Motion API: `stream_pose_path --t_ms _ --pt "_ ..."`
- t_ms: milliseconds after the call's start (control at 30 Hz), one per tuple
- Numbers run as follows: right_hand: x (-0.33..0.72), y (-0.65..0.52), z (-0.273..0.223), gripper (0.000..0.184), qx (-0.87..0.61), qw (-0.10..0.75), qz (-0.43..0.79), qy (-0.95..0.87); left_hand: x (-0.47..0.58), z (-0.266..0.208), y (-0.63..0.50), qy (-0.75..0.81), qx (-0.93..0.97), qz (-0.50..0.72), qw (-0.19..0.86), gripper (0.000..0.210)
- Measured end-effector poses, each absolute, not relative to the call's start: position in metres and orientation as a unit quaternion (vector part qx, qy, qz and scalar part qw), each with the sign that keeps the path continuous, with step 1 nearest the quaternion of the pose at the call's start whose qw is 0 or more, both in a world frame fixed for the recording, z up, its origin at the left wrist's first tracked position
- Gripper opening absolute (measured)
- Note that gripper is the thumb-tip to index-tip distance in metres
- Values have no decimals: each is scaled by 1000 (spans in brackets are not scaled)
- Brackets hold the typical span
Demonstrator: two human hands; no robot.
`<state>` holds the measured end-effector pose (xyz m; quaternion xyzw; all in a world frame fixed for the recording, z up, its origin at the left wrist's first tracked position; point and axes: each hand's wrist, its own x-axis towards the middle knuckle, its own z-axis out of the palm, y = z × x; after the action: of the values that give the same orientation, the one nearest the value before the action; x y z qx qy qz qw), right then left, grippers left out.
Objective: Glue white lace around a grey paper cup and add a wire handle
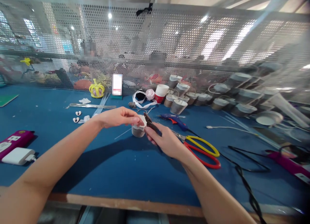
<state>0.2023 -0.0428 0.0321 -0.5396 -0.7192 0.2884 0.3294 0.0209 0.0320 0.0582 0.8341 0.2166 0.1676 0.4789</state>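
A small grey cup (138, 132) with a white lining stands on the blue table in front of me. My left hand (126, 116) reaches over its rim, thumb and fingers pinched together at the white top; what lies between the fingertips is too small to make out. My right hand (162, 138) is closed around dark-handled pliers (150, 123), whose jaws are at the right side of the cup's top. A thin wire (122, 134) sticks out to the left of the cup.
Right of my hand lie scissors (202, 148) with red and yellow handles and a blue glue gun (175, 120). Several grey cups (178, 106) and paper cups (161, 92) stand behind. Metal rods (92, 106), a phone (117, 84) and a yellow crown-like piece (97, 90) are farther left.
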Motion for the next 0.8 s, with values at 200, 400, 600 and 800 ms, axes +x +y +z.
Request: stream_pose_path --t_ms 200,400,600,800 --pt "203 -40 30 26 -555 307 226 -739 30 44 32 218 827 171 490 23" --pt "201 -35 21 17 -621 308 113 -712 42 58 1 428 876 220 31 17" --pt "203 -43 30 27 -555 337 230 -725 21 64 25 225 823 154 498 23" --pt "204 -42 32 25 -537 333 265 -728 28 40 35 136 674 132 714 21"
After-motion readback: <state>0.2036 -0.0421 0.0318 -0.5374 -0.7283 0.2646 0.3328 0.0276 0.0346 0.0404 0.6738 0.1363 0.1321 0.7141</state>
